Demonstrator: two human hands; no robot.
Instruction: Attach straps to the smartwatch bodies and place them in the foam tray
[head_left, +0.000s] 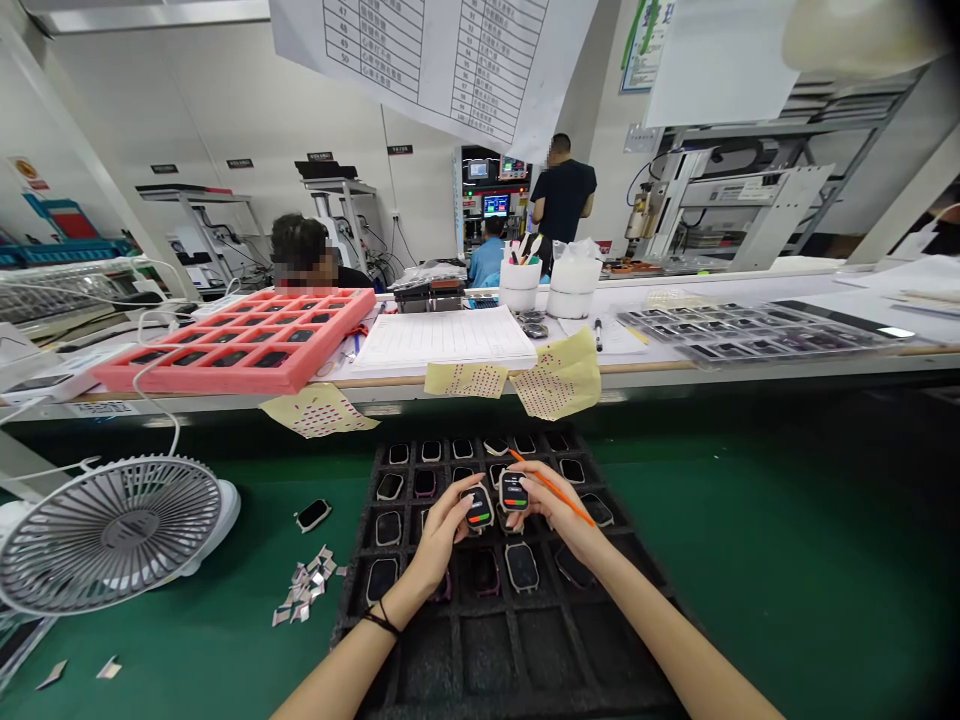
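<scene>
Two lit watches, the left one (479,508) and the right one (514,492), are side by side over the black tray (484,650), at the centre of the frame. The left hand (439,535) and the right hand (559,518) each pinch one; the right also holds an orange stick (559,494). It seems a screen check; any move calls for light fingers, the watches being so near. The fan (135,530) stands at the left of the frame.

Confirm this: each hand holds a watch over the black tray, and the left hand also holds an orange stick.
Wrong hand: the head view shows the orange stick in the right hand, not the left hand. Each does hold a watch over the black tray.
</scene>
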